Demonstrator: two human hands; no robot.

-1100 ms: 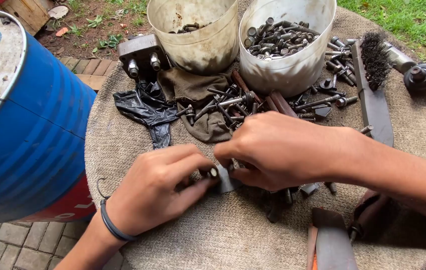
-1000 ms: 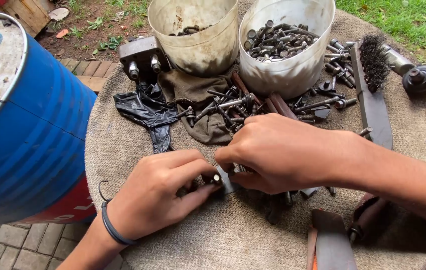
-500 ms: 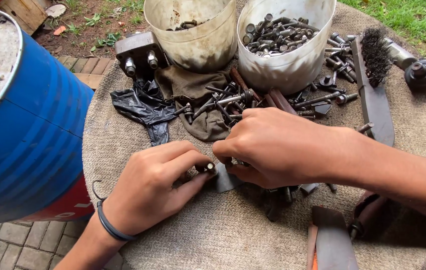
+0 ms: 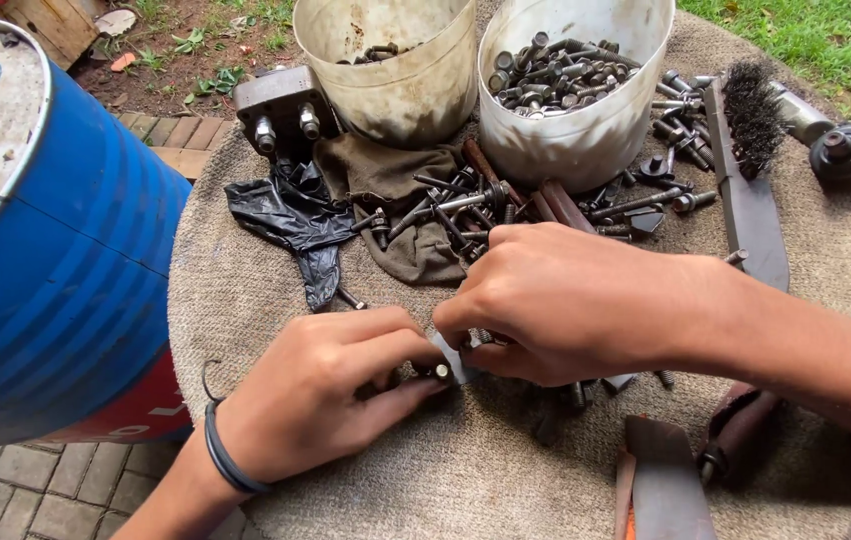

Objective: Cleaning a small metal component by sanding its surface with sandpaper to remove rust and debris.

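1. Centrally, the left hand (image 4: 330, 385) and the right hand (image 4: 570, 300) met over the table (image 4: 465, 470), a round top covered in coarse sacking.
2. The left hand was curled closed, thumb and forefinger pinching a small bolt (image 4: 439, 372) whose bright end showed at the fingertips.
3. The right hand was also closed, fingers pressed on the same small piece from the other side; what lay under its palm could not be told.
4. The bolt sat exactly between the two hands, just above the sacking.
5. A dark band (image 4: 228, 462) circled the left wrist.
6. Beyond the right hand lay a heap of loose bolts (image 4: 465, 205) on a brown rag (image 4: 395, 200), with a black plastic scrap (image 4: 290, 215) beyond the left hand.
7. Farther beyond both hands stood two white tubs: the left tub (image 4: 395, 75) nearly empty, the right tub (image 4: 575, 90) filled with bolts.
8. A wire brush (image 4: 750, 120) and a flat metal blade (image 4: 755, 225) lay beyond the right forearm.
9. A blue drum (image 4: 55, 260) stood well outside the left hand, off the table.
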